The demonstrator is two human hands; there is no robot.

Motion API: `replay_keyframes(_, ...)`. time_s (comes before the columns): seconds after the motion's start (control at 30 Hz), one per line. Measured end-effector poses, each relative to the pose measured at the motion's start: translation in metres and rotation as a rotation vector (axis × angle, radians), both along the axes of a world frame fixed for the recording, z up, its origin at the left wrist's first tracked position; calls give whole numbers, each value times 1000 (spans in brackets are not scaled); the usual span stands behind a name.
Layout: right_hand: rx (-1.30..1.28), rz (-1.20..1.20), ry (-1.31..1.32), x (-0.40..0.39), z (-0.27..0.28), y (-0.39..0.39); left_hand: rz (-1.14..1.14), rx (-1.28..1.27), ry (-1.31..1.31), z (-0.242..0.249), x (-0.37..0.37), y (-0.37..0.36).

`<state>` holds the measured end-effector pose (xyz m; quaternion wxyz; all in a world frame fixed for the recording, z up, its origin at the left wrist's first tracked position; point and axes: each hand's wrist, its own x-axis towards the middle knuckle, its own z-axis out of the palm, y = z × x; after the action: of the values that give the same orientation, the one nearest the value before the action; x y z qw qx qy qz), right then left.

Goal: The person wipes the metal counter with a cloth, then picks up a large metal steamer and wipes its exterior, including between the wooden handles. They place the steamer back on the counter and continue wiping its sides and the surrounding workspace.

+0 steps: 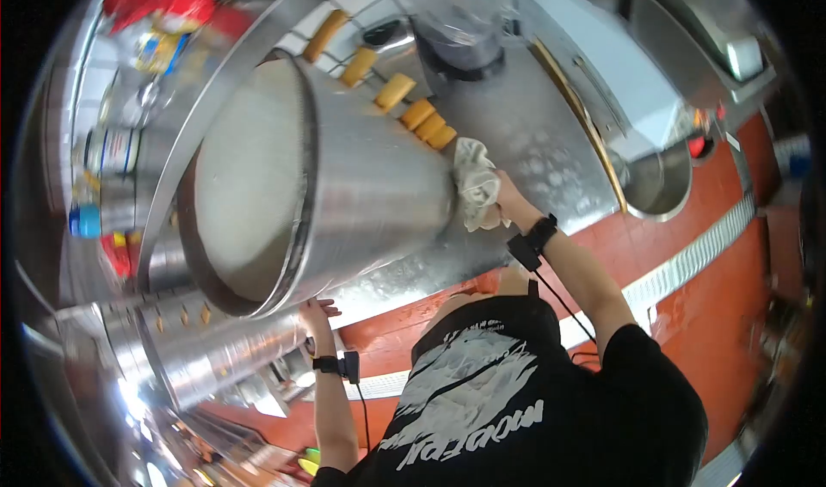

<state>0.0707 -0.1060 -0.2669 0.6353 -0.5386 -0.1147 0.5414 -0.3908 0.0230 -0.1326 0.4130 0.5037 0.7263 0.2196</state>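
Note:
A crumpled whitish cloth is in my right hand, pressed against the lower side of a large metal pot. Pale cloudy liquid fills much of the pot, whose wide rim faces the left. My left hand is beside the pot near its rim, with fingers apart and nothing visible in it. Several yellow-brown cylindrical pieces stand in a row along the pot's far side. Beneath the pot is a wet metal counter.
A container covered in clear plastic stands behind the pot. Bottles and jars line the left side. Another metal pot is at lower left. A round metal basin sits at right above the red floor.

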Motion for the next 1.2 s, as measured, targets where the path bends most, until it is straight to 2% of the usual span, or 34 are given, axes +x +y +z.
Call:
replay_keyframes(0.03,14,54,-24,13,-2,3,-6,13,99,-15,-11,4)
replay_keyframes(0.07,115,-35,61,25,-8,3,-188,104,342,-22,-18,3)
replay_keyframes(0.1,209,-122,154,31,-10,10,-229,183,340,-36,-22,-2)
replay_keyframes(0.13,306,-114,145,40,12,18,-271,267,340,-47,-22,-6)
replay_keyframes(0.2,173,-179,168,54,36,45,-183,150,258,-53,-6,-18)
replay_keyframes(0.23,192,-121,150,62,40,55,-181,132,118,-46,8,-24)
replay_keyframes(0.3,186,316,106,80,31,69,-76,28,-135,-57,16,-30)
replay_keyframes(0.33,149,371,110,84,13,79,2,-16,-259,-58,28,-33)
replay_keyframes(0.37,167,444,203,87,6,85,-31,-20,-284,-63,32,-32)
replay_keyframes(0.4,115,446,137,85,0,93,-69,-29,-307,-68,36,-32)
replay_keyframes(0.5,56,470,2,58,52,96,-113,-33,-405,-77,52,-36)
replay_keyframes(0.63,-157,649,-1000,42,81,92,-145,-86,-507,-66,75,-48)
replay_keyframes(0.7,-227,656,-1237,33,89,89,-161,-99,-549,-63,78,-58)
replay_keyframes(0.77,-217,545,-908,23,96,87,-176,-129,-604,-58,77,-62)
replay_keyframes(0.87,-304,449,-559,21,87,92,-157,-98,-550,-49,73,-66)
replay_keyframes(0.9,-165,558,-955,34,63,91,-149,-98,-541,-50,68,-62)
replay_keyframes(0.97,-97,537,-1123,39,46,93,-60,-106,-476,-69,54,-49)
replay_keyframes(1.0,-109,508,-1082,42,41,94,-57,-31,-578,-86,37,-44)
replay_keyframes(1.03,-117,479,-1023,44,37,95,6,-18,-519,-116,19,-30)
replay_keyframes(1.2,-142,386,-790,49,29,88,183,30,-567,-116,12,12)
